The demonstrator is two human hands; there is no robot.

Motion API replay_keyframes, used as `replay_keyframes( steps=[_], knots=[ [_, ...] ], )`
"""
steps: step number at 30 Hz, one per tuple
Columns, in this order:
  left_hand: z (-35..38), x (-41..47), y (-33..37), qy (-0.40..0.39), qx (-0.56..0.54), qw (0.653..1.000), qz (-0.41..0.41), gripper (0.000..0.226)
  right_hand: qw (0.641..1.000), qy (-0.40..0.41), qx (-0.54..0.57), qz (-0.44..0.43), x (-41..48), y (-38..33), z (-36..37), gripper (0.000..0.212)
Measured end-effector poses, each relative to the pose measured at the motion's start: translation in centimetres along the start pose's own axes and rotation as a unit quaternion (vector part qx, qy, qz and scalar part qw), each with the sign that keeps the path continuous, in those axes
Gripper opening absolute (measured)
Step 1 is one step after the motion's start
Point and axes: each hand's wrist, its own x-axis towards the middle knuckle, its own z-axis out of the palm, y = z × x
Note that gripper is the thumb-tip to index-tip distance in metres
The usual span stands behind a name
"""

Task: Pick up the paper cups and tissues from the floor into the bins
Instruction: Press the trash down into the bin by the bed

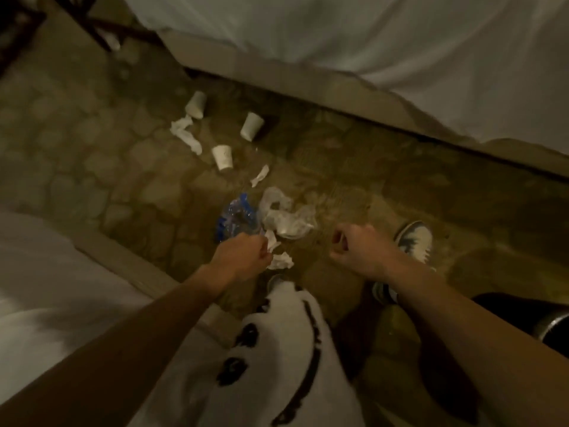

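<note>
Three white paper cups lie tipped on the brown patterned floor: one far left (pixel 196 104), one by the bed base (pixel 252 126), one nearer (pixel 223 157). A long tissue (pixel 186 134) lies beside the far cup and a small scrap (pixel 259 176) past the near cup. A heap of crumpled tissues (pixel 286 215) sits by a blue and clear plastic wrapper (pixel 235 217). My left hand (pixel 241 257) pinches a small tissue (pixel 271 240) just above another crumpled tissue (pixel 280 261). My right hand (pixel 357 251) hovers to the right, fingers curled, holding nothing.
A bed with white sheets (pixel 369 50) runs along the far side, a second white bed (pixel 46 272) at the near left. Dark furniture legs (pixel 101 29) stand at the top left. My shoe (pixel 414 243) is planted at the right. No bin is in view.
</note>
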Motion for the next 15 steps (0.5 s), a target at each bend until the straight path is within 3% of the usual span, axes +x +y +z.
replay_keyframes(
  steps=[6,9,15],
  knots=[
    [7.2,5.4,-5.4,-0.075,-0.092,0.992,-0.041,0.015,0.995,-0.083,0.037,0.044,8.6,0.5,7.8,0.028],
    [10.2,7.6,-8.1,-0.076,-0.137,0.985,-0.072,0.013,0.987,-0.123,0.080,0.072,11.7,-0.4,11.8,0.029],
    [14.6,12.6,-10.9,-0.051,-0.192,0.971,-0.131,0.038,0.973,-0.150,0.134,0.117,18.2,0.2,17.5,0.037]
  ],
)
